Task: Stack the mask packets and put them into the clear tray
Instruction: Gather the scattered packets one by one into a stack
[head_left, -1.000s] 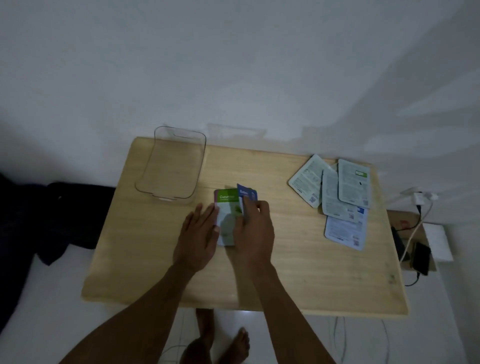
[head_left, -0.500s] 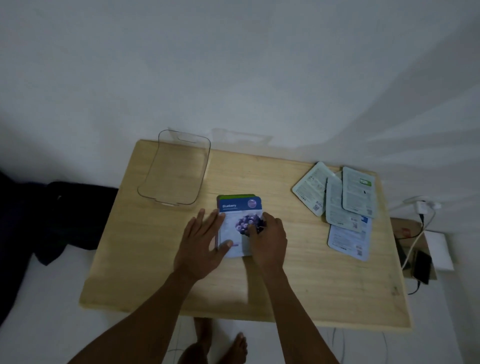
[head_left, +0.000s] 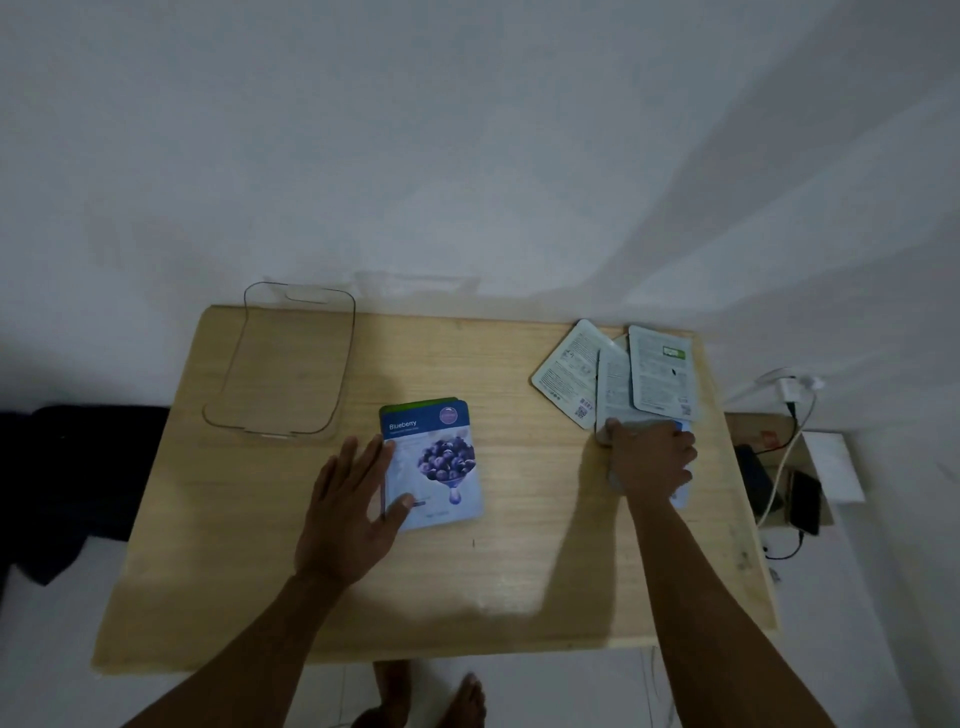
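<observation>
Blue-topped stack (head_left: 434, 462) is steadied by the flat, open left hand (head_left: 353, 512) mid-desk, while the right hand (head_left: 649, 457) has been moved onto a far-right packet (head_left: 613, 395); grip closure unclear.

I see a pale tan wood-grain table (head_left: 519, 545) under a plain white wall (head_left: 467, 130). At centre, the Blueberry packet (head_left: 436, 467) has a dark blue top band with white lettering, a pale blue body and a cluster of dark blue berries; a green edge peeks from beneath. Upper right, the loose packets (head_left: 657, 371) are whitish-grey with fine dark print, one bearing a green label. The clear tray (head_left: 244, 384), upper left, is colourless.
</observation>
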